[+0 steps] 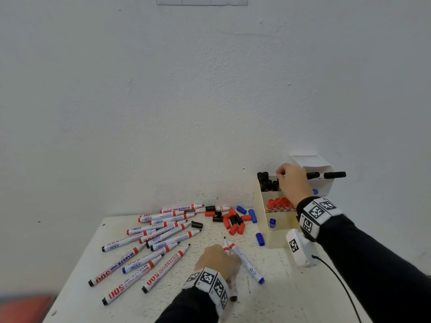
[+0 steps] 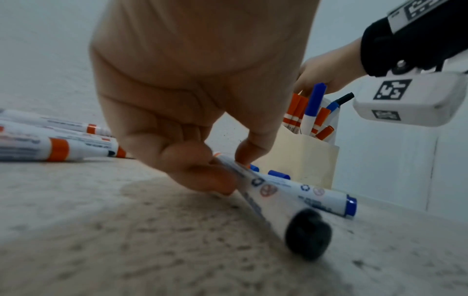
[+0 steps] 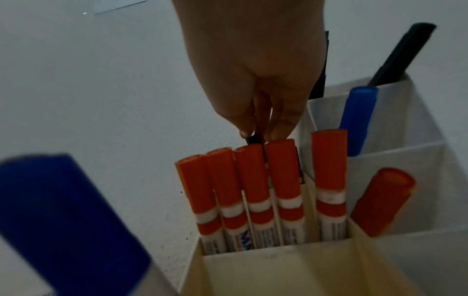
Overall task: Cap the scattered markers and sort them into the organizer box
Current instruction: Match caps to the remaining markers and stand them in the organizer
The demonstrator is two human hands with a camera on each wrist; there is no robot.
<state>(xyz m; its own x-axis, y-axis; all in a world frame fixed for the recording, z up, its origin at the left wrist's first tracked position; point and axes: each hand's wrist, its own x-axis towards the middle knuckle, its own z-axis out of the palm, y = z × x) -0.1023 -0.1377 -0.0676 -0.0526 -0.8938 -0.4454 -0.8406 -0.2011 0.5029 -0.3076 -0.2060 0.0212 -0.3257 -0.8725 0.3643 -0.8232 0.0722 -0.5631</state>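
I'm seeing even, soft light in the head view, its bottom-left corner smearing. The right wrist view is looking dim and underexposed. In the left wrist view, the black marker end (image 2: 307,233) is blurring.

The left hand (image 2: 192,96) pinches a black-ended marker (image 2: 276,202) against the speckled bench (image 2: 126,240) (a blue-ended marker (image 2: 326,197) lies just beside), while the right hand (image 2: 326,70) reaches over the organizer box (image 2: 303,158).
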